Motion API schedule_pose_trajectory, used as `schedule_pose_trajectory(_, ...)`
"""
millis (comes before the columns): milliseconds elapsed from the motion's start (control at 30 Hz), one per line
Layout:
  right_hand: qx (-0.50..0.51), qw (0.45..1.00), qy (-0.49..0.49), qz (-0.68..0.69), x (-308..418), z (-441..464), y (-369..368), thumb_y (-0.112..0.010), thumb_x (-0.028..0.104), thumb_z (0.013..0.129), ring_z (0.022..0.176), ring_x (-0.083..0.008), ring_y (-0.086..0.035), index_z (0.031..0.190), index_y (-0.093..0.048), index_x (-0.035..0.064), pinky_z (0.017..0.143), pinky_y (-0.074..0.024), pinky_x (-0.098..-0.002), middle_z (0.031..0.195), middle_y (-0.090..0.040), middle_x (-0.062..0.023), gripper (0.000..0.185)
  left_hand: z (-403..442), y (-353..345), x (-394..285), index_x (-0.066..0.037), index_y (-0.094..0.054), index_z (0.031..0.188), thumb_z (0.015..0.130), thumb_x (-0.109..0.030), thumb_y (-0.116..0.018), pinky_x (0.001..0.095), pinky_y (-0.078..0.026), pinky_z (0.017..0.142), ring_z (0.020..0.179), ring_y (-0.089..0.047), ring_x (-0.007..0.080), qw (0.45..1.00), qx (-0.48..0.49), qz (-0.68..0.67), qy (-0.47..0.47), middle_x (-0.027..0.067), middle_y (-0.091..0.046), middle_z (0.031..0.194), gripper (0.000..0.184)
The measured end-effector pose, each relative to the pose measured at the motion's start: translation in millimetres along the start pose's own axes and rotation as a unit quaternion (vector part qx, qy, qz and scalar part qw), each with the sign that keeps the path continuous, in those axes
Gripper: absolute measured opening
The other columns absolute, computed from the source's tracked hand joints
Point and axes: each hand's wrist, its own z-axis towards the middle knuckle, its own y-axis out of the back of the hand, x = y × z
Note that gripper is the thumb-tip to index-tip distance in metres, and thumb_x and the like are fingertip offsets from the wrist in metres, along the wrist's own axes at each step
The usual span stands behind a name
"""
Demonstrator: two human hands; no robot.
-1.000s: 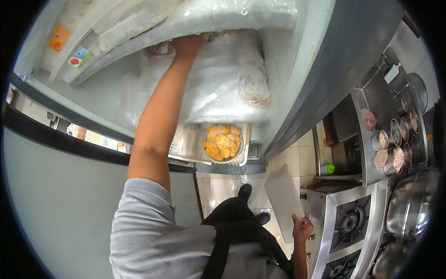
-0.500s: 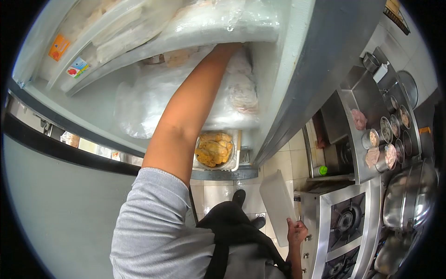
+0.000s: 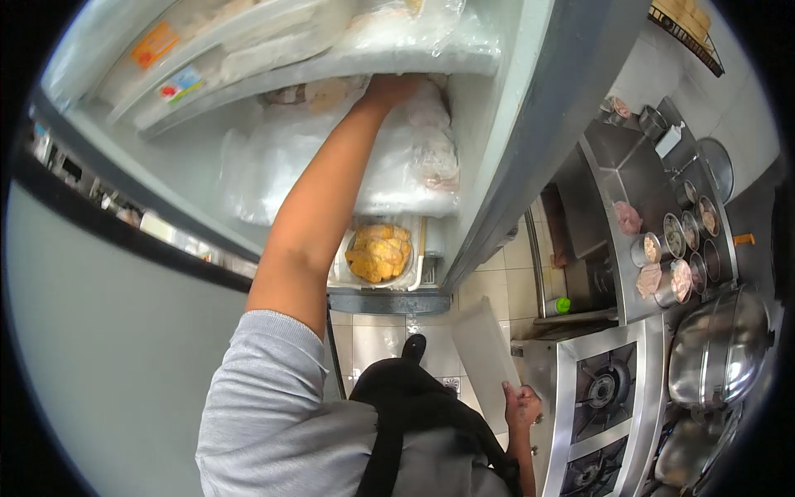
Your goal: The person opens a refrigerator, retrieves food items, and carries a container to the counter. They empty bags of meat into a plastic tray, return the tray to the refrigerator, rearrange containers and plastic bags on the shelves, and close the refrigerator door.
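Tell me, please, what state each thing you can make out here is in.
Freezer: open, iced.
Left hand: inside the freezer, partly hidden; grip cannot be told.
White flat object: held, tilted.
Right hand: grip closed on that object's edge.
Pack: wrapped in clear plastic.
Yellow-orange pieces: heaped, uncovered.
Metal cups: several filled, uncovered.
Stove burners: no flame visible.

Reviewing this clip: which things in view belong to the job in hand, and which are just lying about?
Apparently in the job:
- left hand, inside the pale-walled freezer
- clear plastic-wrapped packs
- right hand, holding a pale rectangular plastic item

Apparently lying about:
- yellow-orange food pieces
- silver metal stove
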Motion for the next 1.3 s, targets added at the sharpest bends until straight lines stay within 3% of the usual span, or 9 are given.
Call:
schedule_pose_trajectory(67, 0.024, 1.000, -0.012, 0.006, -3.8, -2.9, 6.0, -0.080, 0.029, 0.072, 0.045, -0.0134, -0.037, 0.055, -0.049, 0.0019, 0.044, -0.0343, -0.0345, 0.048, -0.043, -0.0052, 0.045, -23.0, 30.9, -29.4, -0.005, -0.063, 0.114, 0.078, -0.030, -0.067, 0.0400, -0.045, 0.091, 0.106, -0.057, 0.0329, 0.980, 0.065, 0.018, 0.187, 0.0162, -0.062, 0.115, 0.044)
schedule_pose_trajectory(100, 0.039, 0.999, -0.016, -0.005, -6.1, -4.4, 10.0, -0.079, 0.030, 0.073, 0.045, -0.0132, -0.038, 0.056, -0.051, 0.0016, 0.044, -0.0350, -0.0343, 0.048, -0.044, -0.0052, 0.043, -50.6, 54.2, -70.4, -0.002, -0.063, 0.113, 0.079, -0.029, -0.067, 0.0370, -0.046, 0.088, 0.101, -0.059, 0.0306, 0.991, 0.028, -0.039, 0.122, 0.0169, -0.063, 0.111, 0.044)
schedule_pose_trajectory(233, 0.081, 0.995, -0.004, 0.058, -46.9, -12.5, 14.4, -0.078, 0.036, 0.072, 0.046, -0.0136, -0.044, 0.060, -0.057, 0.0006, 0.047, -0.0385, -0.0335, 0.051, -0.049, -0.0064, 0.043, -174.7, 88.6, -113.9, 0.000, -0.064, 0.110, 0.082, -0.022, -0.067, 0.0339, -0.048, 0.084, 0.092, -0.063, 0.0242, 0.982, -0.119, -0.058, 0.135, 0.0144, -0.066, 0.100, 0.036)
schedule_pose_trajectory(467, 0.144, 0.980, 0.140, -0.008, -61.3, -38.2, 66.3, -0.075, 0.044, 0.071, 0.051, -0.0222, -0.055, 0.066, -0.062, 0.0000, 0.052, -0.0437, -0.0358, 0.059, -0.059, -0.0141, 0.046, -384.4, 128.2, -246.6, 0.001, -0.065, 0.103, 0.086, -0.011, -0.064, 0.0267, -0.047, 0.081, 0.090, -0.062, 0.0146, 0.925, -0.170, -0.131, 0.314, 0.0085, -0.067, 0.097, 0.021)
schedule_pose_trajectory(533, 0.155, 0.974, 0.166, -0.011, -63.4, -50.5, 73.0, -0.075, 0.043, 0.071, 0.052, -0.0242, -0.056, 0.067, -0.063, 0.0001, 0.053, -0.0443, -0.0363, 0.060, -0.059, -0.0152, 0.045, -422.6, 144.5, -294.0, 0.001, -0.065, 0.100, 0.087, -0.009, -0.063, 0.0259, -0.047, 0.079, 0.090, -0.061, 0.0144, 0.924, -0.155, -0.141, 0.319, 0.0080, -0.067, 0.096, 0.016)
schedule_pose_trajectory(667, 0.182, 0.963, 0.198, -0.017, -69.0, -62.5, 83.2, -0.075, 0.043, 0.072, 0.053, -0.0239, -0.055, 0.066, -0.061, -0.0005, 0.054, -0.0438, -0.0357, 0.060, -0.058, -0.0148, 0.046, -463.0, 198.1, -366.8, 0.001, -0.065, 0.096, 0.088, -0.007, -0.062, 0.0268, -0.048, 0.078, 0.090, -0.061, 0.0142, 0.957, -0.247, -0.046, 0.143, 0.0083, -0.067, 0.097, 0.012)
schedule_pose_trajectory(867, 0.233, 0.953, 0.186, 0.050, -67.3, -75.2, 88.1, -0.075, 0.042, 0.073, 0.049, -0.0180, -0.044, 0.062, -0.055, -0.0012, 0.051, -0.0391, -0.0346, 0.054, -0.050, -0.0107, 0.049, -474.7, 247.6, -400.0, 0.001, -0.065, 0.095, 0.089, -0.007, -0.062, 0.0261, -0.049, 0.078, 0.088, -0.061, 0.0129, 0.930, -0.307, -0.024, 0.200, 0.0093, -0.066, 0.101, 0.011)
schedule_pose_trajectory(967, 0.196, 0.942, 0.269, 0.046, -71.8, -80.3, 85.9, -0.076, 0.041, 0.072, 0.049, -0.0157, -0.041, 0.060, -0.055, 0.0001, 0.049, -0.0379, -0.0340, 0.052, -0.047, -0.0079, 0.048, -451.2, 235.6, -381.3, 0.002, -0.065, 0.097, 0.088, -0.008, -0.063, 0.0251, -0.048, 0.077, 0.084, -0.061, 0.0114, 0.934, -0.308, -0.036, 0.175, 0.0078, -0.066, 0.098, 0.013)
schedule_pose_trajectory(1300, 0.239, 0.954, 0.177, 0.015, -80.1, -73.4, 86.5, -0.074, 0.046, 0.070, 0.053, -0.0204, -0.058, 0.067, -0.063, -0.0016, 0.053, -0.0447, -0.0352, 0.059, -0.060, -0.0147, 0.049, -328.3, 198.8, -301.9, 0.004, -0.063, 0.096, 0.088, -0.010, -0.065, 0.0251, -0.050, 0.077, 0.084, -0.065, 0.0133, 0.961, -0.242, -0.021, 0.132, 0.0091, -0.068, 0.088, 0.016)
